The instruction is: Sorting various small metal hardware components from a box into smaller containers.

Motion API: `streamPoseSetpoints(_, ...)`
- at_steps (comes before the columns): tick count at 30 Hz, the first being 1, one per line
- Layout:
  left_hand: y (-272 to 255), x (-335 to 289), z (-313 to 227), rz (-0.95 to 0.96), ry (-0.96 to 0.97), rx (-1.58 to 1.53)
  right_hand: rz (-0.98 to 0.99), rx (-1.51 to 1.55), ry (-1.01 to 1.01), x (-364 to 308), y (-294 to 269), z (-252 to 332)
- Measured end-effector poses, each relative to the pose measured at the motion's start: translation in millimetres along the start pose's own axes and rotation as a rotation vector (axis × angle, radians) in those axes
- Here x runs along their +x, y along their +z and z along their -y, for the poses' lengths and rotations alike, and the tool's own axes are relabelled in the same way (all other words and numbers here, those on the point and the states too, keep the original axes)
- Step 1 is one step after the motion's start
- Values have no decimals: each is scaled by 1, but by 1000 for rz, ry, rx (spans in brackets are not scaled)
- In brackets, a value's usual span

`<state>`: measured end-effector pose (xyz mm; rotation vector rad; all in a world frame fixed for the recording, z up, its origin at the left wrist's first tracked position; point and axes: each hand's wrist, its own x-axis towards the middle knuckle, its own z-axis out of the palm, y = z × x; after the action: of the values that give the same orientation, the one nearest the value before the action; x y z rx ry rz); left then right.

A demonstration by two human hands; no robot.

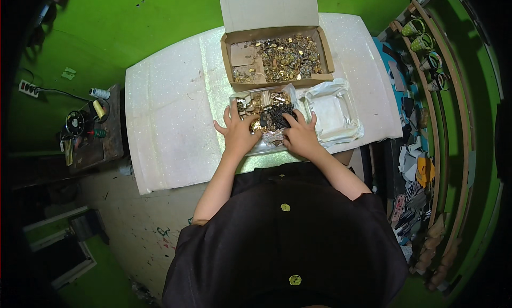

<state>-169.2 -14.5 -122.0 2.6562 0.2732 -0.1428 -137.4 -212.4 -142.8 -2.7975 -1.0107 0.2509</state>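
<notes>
In front of me, a plastic-lined tray (293,92) holds gold-coloured metal pieces (279,98) and a heap of small black pieces (277,116). My left hand (240,133) is over the tray's left side with its fingers spread, the thumb and a fingertip down among the gold pieces. At the tray's right side, my right hand (302,136) has its fingers apart, and some fingertips touch the black pieces. I cannot make out anything gripped in either hand. Just beyond the tray stands an open cardboard box (280,84) with many small gold and silver-toned pieces (290,56).
A white plastic-lined tray (336,113) lies right of my right hand. The sparkly white tabletop (170,111) bears everything. A small stand with thread spools (99,94) is at the left. Wooden racks with small shoes (421,41) and fabric scraps (413,207) line the right.
</notes>
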Motion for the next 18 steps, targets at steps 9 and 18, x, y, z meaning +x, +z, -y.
streamPoseSetpoints(9,-7,25,2,-93,5,0,-77,179,28,5,-7,-4)
streamPoseSetpoints(18,2,67,-5,-135,116,56,-345,227,365,31,-33,-43)
